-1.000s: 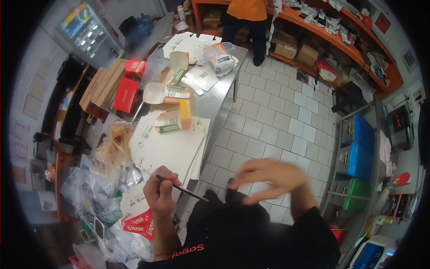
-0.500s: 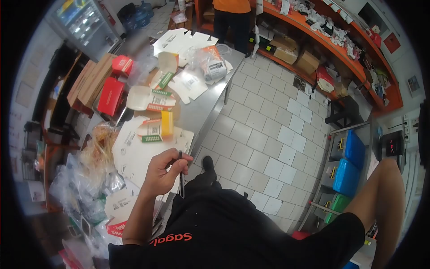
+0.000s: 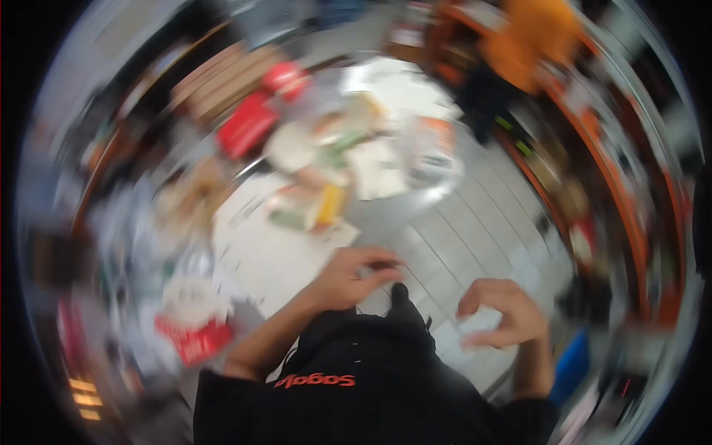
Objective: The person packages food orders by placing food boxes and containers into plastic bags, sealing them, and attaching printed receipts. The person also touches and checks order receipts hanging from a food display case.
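My left hand is in front of my black shirt, beside the near edge of the metal table. Its thumb and forefinger are curled together around a dark, slim pen, of which only a blurred bit shows. My right hand hangs over the tiled floor, its fingers curved and apart from the thumb, with nothing seen in it. Nearest to my left hand are flat white cardboard sheets on the table. Beyond them lies a part-folded box with yellow and green sides.
Motion smears the whole view. Red boxes, brown cartons and wrapped packs are on or behind the table. Plastic bags pile up at left. A person in an orange top stands beyond, near orange shelves.
The view has swung, so the table sits further right. My right hand has come from the far right side to in front of my body. My left hand remains near the table edge.
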The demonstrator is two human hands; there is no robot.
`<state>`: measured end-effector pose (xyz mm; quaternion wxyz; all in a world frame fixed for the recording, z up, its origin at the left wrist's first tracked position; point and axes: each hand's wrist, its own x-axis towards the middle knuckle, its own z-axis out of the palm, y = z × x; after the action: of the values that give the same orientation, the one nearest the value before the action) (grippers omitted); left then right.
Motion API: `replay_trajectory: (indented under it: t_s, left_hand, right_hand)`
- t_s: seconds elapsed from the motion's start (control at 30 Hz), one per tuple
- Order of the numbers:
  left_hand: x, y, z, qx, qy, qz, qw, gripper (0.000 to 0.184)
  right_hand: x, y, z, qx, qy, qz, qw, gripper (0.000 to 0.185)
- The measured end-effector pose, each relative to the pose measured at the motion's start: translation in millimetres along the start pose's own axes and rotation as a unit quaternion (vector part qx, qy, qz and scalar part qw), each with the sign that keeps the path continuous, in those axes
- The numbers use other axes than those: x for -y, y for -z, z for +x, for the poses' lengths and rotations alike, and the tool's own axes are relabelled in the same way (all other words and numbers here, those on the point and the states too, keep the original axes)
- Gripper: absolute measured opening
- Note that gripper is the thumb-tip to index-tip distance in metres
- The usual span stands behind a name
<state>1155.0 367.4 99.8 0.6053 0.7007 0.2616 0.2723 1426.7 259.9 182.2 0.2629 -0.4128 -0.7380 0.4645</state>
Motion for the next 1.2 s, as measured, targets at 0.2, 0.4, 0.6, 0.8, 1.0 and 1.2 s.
replay_trajectory:
  t_s: [0.2,0.4,0.6,0.8,1.0,1.2]
  left_hand:
    - [5.5,-55.8,-66.0,-0.243,0.052,-0.001,0.969,0.019]
    - [9.6,-80.4,-170.5,-0.517,0.044,-0.044,0.854,0.018]
    - [17.1,-89.3,-287.2,-0.631,0.013,-0.067,0.773,0.021]
    - [21.8,-70.1,-470.3,-0.698,0.004,0.048,0.714,0.024]
    - [-16.7,-60.6,-679.2,-0.769,0.009,-0.003,0.64,0.023]
    - [-14.6,-22.5,-843.5,-0.793,0.056,0.104,0.597,0.025]
  right_hand:
    - [-136.1,-142.9,64.9,0.022,-0.014,0.221,0.975,0.028]
    - [-91.1,-191.2,106.6,0.319,-0.049,0.135,0.937,0.023]
    - [-29.4,-281.8,119.6,0.414,0.006,0.104,0.904,0.029]
    - [39.3,-465.7,131.8,0.465,0.007,0.136,0.875,0.027]
    - [145.3,-667.4,132.4,0.583,0.067,0.145,0.797,0.026]
    - [229.8,-822.9,155.7,0.664,0.066,0.028,0.744,0.031]
